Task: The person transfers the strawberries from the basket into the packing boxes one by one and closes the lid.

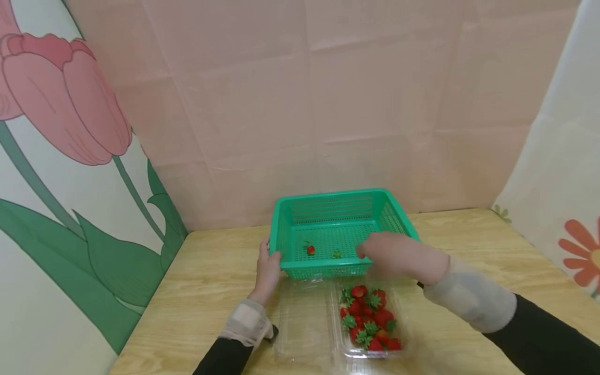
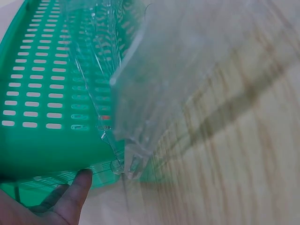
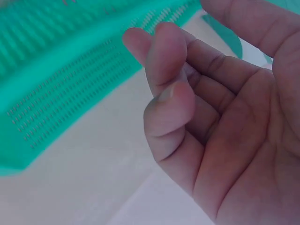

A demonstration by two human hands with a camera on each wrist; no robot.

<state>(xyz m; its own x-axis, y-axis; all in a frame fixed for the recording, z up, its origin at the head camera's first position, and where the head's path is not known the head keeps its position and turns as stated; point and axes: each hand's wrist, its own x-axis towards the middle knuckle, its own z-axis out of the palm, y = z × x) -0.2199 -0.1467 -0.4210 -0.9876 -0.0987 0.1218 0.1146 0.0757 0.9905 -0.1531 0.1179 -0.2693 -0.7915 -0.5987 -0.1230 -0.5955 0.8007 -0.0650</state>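
Observation:
A green plastic basket (image 1: 328,196) with slotted sides stands at the table's far side. My left hand (image 1: 269,271) grips its left rim near the front corner; the left wrist view shows the thumb (image 2: 80,187) against the basket. One small strawberry (image 1: 311,250) lies inside, with a green leafy top (image 1: 337,254) nearby. Above the basket's front right part is my right hand (image 1: 398,254). In the right wrist view its fingers (image 3: 168,112) are loosely bent and nothing shows in the palm. Several strawberries (image 1: 370,317) fill a clear plastic box just below that hand.
The clear box's open lid (image 1: 304,323) lies flat on the left, close to the basket's front. All of this is on a wooden table (image 1: 225,265). A pinkish sheet (image 1: 309,104) hangs behind, with flower-printed cloths (image 1: 61,88) at the sides.

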